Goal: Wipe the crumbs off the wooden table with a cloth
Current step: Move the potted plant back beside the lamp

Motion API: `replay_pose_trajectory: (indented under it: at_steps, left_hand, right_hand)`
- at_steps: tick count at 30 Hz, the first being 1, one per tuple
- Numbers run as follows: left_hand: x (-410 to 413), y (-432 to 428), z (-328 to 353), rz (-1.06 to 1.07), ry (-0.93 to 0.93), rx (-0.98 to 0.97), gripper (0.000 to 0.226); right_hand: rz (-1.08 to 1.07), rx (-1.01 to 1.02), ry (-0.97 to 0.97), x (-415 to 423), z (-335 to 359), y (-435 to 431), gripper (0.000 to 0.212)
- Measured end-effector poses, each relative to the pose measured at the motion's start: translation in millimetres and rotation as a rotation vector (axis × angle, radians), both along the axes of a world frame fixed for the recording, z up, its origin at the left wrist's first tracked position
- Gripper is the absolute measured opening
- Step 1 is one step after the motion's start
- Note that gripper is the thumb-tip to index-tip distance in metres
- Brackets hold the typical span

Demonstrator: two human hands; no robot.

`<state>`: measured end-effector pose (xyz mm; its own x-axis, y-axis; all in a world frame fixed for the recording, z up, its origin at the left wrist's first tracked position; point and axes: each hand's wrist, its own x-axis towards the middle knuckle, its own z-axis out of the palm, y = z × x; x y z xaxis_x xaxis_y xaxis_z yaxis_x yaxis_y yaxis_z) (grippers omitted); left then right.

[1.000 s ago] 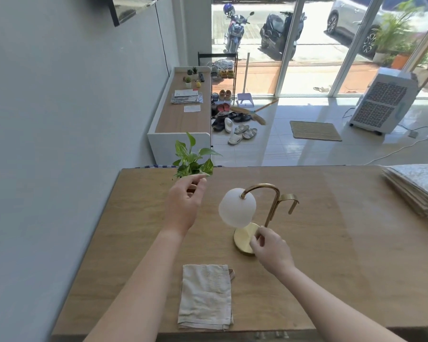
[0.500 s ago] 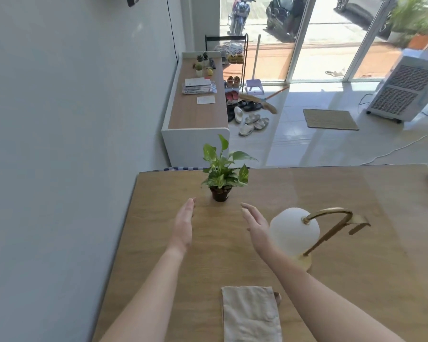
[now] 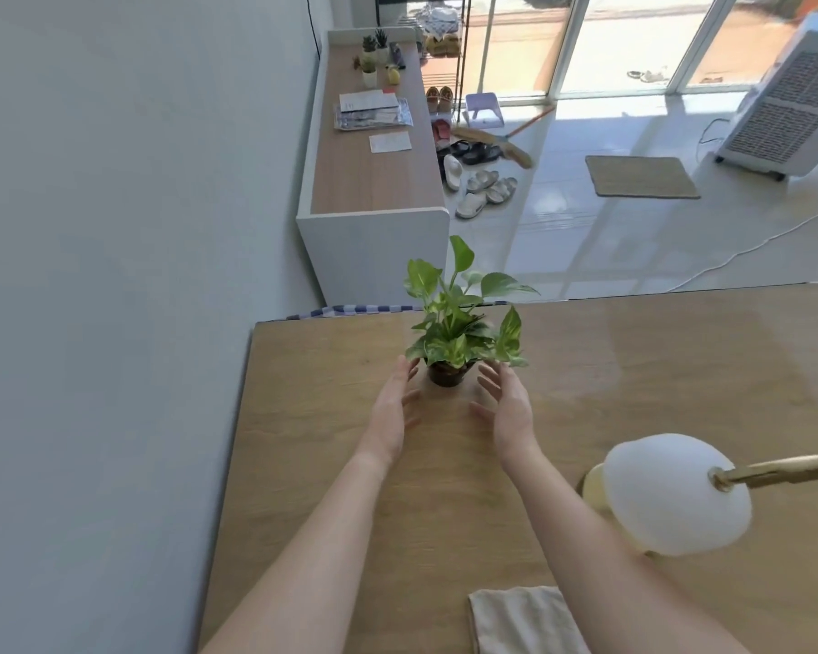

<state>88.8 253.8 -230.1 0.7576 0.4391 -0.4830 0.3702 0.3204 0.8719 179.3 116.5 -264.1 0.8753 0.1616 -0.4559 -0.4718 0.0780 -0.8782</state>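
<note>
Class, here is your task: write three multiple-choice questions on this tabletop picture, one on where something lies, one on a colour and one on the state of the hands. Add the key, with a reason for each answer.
1. Where does the folded cloth lie?
A. on a chair
B. at the near edge of the wooden table
C. in a sink

2. What colour is the lamp globe?
A. white
B. green
C. black

3. How are the left hand and right hand?
A. both gripping the cloth
B. both curled into fists
C. both open, on either side of the plant pot

Key: 1 B, the cloth rests on the wood at the bottom of the view; 2 A, the globe is plain white; 3 C, the fingers are straight and hold nothing.
</note>
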Motion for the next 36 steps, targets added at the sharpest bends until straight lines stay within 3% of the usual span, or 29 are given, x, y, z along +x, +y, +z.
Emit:
replay_pose_trajectory:
  at_steps: [4, 11, 18, 23, 36]
  left_hand:
    - [7.0, -0.4, -3.6, -0.005, -0.001, -0.069, 0.056]
    - [10.1, -0.6, -8.1, -0.005, -0.021, -0.114, 0.036]
    - [3.5, -4.7, -1.6, -0.032, -0.049, -0.111, 0.038]
    - [-15.6, -13.2, 10.9, -0.047, -0.056, -0.08, 0.067]
    - [-87.5, -60.4, 27.0, -0.014, -0.06, -0.09, 0.064]
  right_hand:
    - [-0.002, 0.039, 0.036, 4.6, -2.1, 1.1, 0.037]
    - [0.038, 0.077, 0.056, 7.4, -1.0, 0.0, 0.034]
    - [0.163, 0.085, 0.037, 1.1, 4.8, -9.8, 0.053]
    - [0.285, 0.084, 0.023, -15.6, 23.7, -26.1, 0.071]
    - [0.372, 0.077, 0.047, -82.9, 45.3, -76.1, 0.064]
